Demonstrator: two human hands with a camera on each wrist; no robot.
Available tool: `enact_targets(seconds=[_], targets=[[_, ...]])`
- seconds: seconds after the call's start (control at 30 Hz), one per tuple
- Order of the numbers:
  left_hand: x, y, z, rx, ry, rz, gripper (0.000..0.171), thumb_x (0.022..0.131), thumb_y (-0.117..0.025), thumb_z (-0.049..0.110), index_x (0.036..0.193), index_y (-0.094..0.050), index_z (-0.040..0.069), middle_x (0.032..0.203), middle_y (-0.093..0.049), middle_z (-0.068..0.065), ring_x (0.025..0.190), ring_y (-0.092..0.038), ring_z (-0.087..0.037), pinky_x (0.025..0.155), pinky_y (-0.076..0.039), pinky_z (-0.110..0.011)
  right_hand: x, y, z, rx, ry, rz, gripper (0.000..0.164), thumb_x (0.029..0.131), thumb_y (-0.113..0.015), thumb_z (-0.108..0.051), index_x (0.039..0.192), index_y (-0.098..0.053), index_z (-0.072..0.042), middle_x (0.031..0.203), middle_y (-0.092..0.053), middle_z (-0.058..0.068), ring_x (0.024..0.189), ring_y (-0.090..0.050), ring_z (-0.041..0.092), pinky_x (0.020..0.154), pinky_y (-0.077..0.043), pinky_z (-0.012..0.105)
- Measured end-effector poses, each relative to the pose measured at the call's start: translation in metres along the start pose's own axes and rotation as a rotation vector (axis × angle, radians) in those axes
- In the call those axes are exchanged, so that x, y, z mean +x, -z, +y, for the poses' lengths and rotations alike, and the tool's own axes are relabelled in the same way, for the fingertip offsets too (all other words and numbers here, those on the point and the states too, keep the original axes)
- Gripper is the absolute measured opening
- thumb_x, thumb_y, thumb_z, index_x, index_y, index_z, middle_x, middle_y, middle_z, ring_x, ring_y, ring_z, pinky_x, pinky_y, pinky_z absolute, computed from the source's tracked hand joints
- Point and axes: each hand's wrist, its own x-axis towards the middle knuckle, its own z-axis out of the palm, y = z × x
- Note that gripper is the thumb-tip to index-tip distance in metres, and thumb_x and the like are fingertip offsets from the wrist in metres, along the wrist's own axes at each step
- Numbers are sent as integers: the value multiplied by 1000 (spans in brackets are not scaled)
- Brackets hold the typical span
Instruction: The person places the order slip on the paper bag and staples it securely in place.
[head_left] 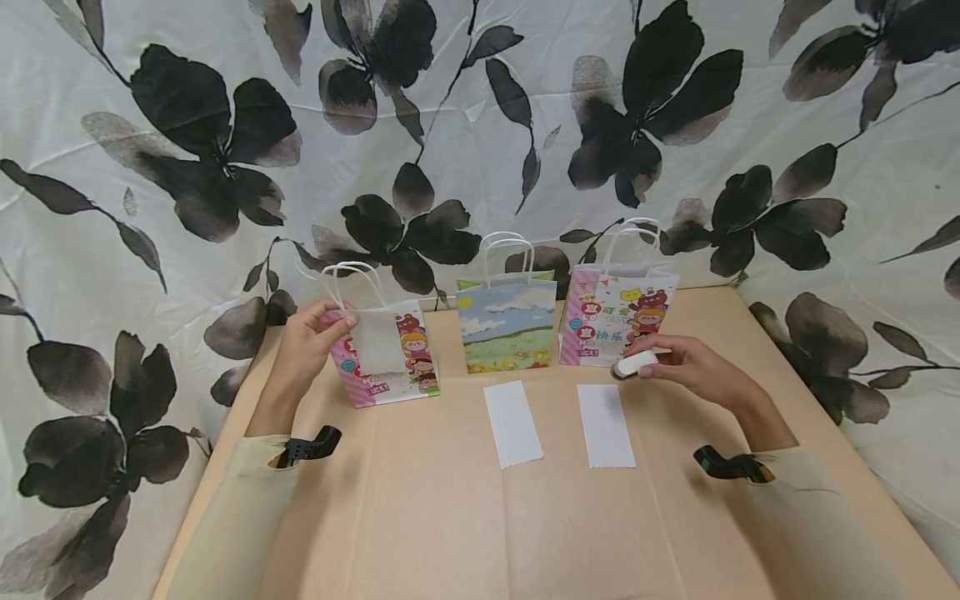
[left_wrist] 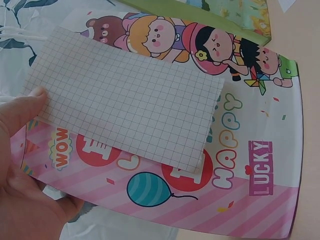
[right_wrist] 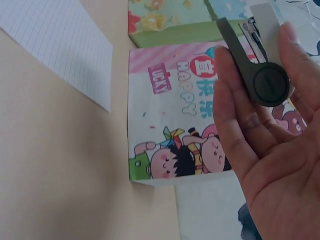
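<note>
Left grip (head_left: pixel 306 335) is pinching a gridded slip (head_left: pixel 378 343) against the front of a pink cartoon bag (head_left: pixel 417 354), its thumb pressing on the slip's edge and its fingers lying partly hidden behind the bag, which is tilting slightly. Right grip (head_left: pixel 693 367) is holding a small stapler (head_left: pixel 635 363) between thumb and fingers, and the stapler's two arms are standing apart. It is hovering just in front of a second pink bag (head_left: pixel 615 312), at the right end of the row. Between the pink bags, a landscape bag (head_left: pixel 510 329) is standing upright. Two loose slips (head_left: pixel 513 423) are lying flat, apart, on the bench (head_left: pixel 450 533). Floral cloth (head_left: pixel 480 150) is hanging behind.
</note>
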Motion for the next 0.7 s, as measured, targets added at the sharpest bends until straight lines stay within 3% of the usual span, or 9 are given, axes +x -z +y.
enact_targets(seconds=[0.17, 0.3, 0.47, 0.7], targets=[[0, 0, 0, 5, 2, 2, 33, 97, -70, 26, 116, -67, 0, 101, -73, -4, 92, -65, -17, 79, -55, -22, 4, -4, -8, -4, -3, 13, 30, 99, -67, -15, 128, -66, -8, 132, -60, 9, 118, -55, 13, 91, -51, 22], [1, 0, -1, 4, -5, 3, 33, 97, -70, 26, 117, -67, -1, 101, -73, -6, 91, -66, -17, 79, -55, -22, 7, -8, -15, 5, 12, 35, 41, 97, -69, -14, 135, -58, -3, 133, -59, 13, 119, -56, 10, 93, -49, 18], [1, 0, -1, 1, -6, 4, 32, 97, -70, 25, 116, -67, -1, 100, -73, -6, 90, -66, -16, 78, -55, -22, 12, -14, -22, 111, 27, 45, 53, 94, -72, -7, 140, -48, 5, 132, -59, 21, 115, -63, 9, 92, -53, 19], [1, -1, -1, -12, -12, 3, 32, 97, -70, 24, 116, -67, -1, 98, -73, -5, 89, -66, -15, 77, -55, -22, 17, -21, -23, 137, 10, 86, 52, 96, -71, -10, 142, -50, 1, 134, -57, 18, 111, -65, 10, 89, -54, 21]])
